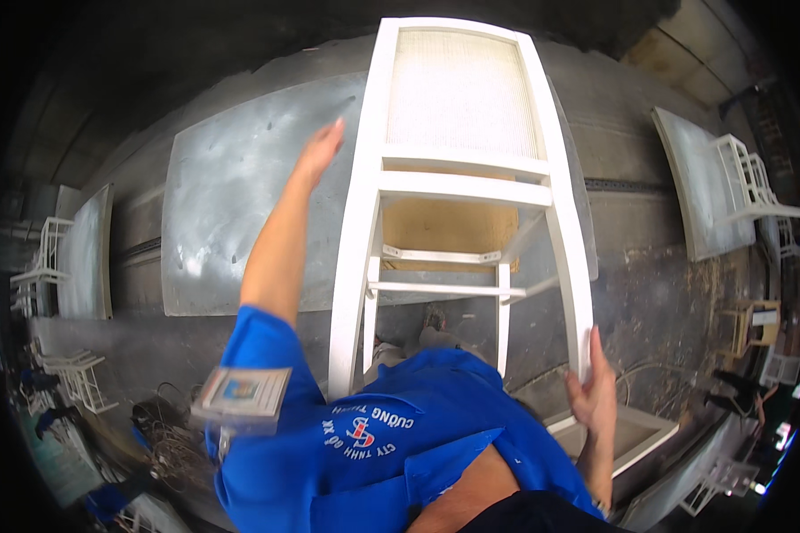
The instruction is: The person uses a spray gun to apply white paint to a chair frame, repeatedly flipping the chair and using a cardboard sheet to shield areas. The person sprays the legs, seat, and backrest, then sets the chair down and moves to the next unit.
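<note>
One white chair lies tipped back before you, its woven back panel resting across the near right part of a grey metal table and its legs pointing toward your chest. You can count four legs, two thin rungs between them, and one tan seat showing under the frame. Your right hand grips the tip of the chair's right leg, fingers wrapped round the end of it. Your left hand is raised over the table just beside the chair's left rail, fingers loosely spread and holding nothing; whether it touches the rail you cannot tell. Your blue sleeve and the badge clipped on your chest cover the lower ends of the left legs. A second grey table stands well apart at the right with one white frame on its far edge. A third table stands at the left with white frames beside it.
</note>
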`<state>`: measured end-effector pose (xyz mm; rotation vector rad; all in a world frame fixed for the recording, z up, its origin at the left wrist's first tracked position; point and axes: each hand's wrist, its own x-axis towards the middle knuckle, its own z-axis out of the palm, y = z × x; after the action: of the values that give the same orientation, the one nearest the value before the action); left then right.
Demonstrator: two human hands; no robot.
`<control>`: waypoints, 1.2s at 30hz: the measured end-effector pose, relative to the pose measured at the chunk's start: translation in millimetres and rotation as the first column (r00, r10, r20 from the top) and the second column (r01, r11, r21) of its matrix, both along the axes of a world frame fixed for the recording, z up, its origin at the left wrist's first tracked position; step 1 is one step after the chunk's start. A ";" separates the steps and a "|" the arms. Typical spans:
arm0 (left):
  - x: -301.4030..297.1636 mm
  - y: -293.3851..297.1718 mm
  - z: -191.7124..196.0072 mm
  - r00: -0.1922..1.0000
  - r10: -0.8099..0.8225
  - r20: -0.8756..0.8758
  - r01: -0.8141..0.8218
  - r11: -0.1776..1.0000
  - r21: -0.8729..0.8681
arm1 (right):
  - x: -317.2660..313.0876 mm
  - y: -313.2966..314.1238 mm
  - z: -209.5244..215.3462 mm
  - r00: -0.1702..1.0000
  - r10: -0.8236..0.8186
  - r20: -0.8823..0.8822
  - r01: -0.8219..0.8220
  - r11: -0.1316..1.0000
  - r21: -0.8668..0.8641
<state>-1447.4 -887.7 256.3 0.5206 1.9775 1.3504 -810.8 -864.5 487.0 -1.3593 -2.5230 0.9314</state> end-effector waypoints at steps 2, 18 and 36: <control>-16.2 75.2 40.4 1.000 -0.006 -0.001 0.006 0.999 0.053 | 8.4 -8.7 -1.6 0.999 -0.049 -0.010 0.049 0.998 -0.049; 2.7 32.9 189.5 0.946 0.196 -0.258 -0.214 0.976 -0.043 | 11.8 -17.2 -23.7 0.927 -0.375 -0.016 0.323 0.820 -0.472; -155.1 -292.8 219.4 0.386 0.761 -0.522 -0.414 0.648 0.639 | -283.8 -27.5 -26.6 0.916 0.229 -0.329 -0.281 0.952 -0.119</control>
<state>-1602.5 -1180.6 475.7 0.6589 2.7628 2.3677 -1094.6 -892.0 460.4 -0.8392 -2.4542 1.3136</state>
